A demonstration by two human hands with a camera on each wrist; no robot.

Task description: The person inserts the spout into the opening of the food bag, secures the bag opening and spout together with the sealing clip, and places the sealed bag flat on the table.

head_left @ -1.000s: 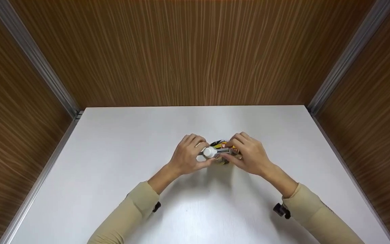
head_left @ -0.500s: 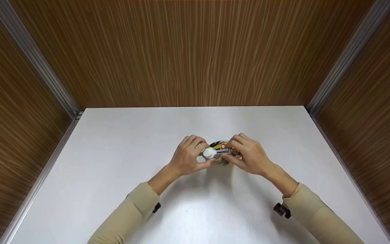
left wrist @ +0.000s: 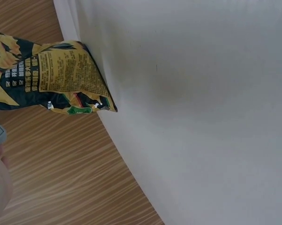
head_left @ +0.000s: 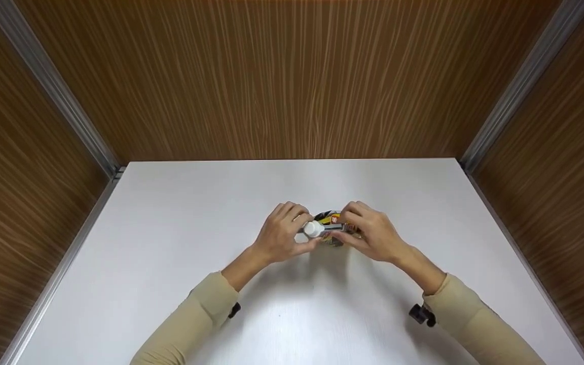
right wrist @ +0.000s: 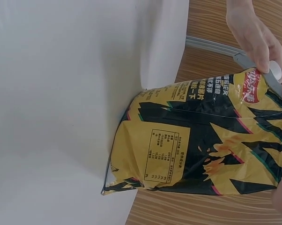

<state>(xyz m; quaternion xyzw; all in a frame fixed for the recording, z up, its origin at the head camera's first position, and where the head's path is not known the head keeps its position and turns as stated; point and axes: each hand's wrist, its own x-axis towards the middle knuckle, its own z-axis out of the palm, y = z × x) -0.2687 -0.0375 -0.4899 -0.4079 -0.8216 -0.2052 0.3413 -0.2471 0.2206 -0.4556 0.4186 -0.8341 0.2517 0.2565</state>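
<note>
A yellow-and-black snack bag (head_left: pixel 329 218) stands upright mid-table, seen side-on in the wrist views (right wrist: pixel 202 140) (left wrist: pixel 47 77). A grey clip with a white round end (head_left: pixel 314 229) runs along its top edge. My left hand (head_left: pixel 283 232) grips the white end of the clip (right wrist: pixel 275 70), fingers curled round it. My right hand (head_left: pixel 368 229) pinches the bag's top edge and the clip from the right side. The bag's top is mostly hidden under both hands in the head view.
The white table (head_left: pixel 170 228) is walled by wood-grain panels (head_left: pixel 292 76) at the back and both sides, with metal strips in the corners. Beige sleeves cover both forearms, and a small black wrist mount (head_left: pixel 420 314) shows near the table's front.
My right hand's fingers have crept slightly left over the bag's top, covering more of its orange print. The left hand and the bag stay put.
</note>
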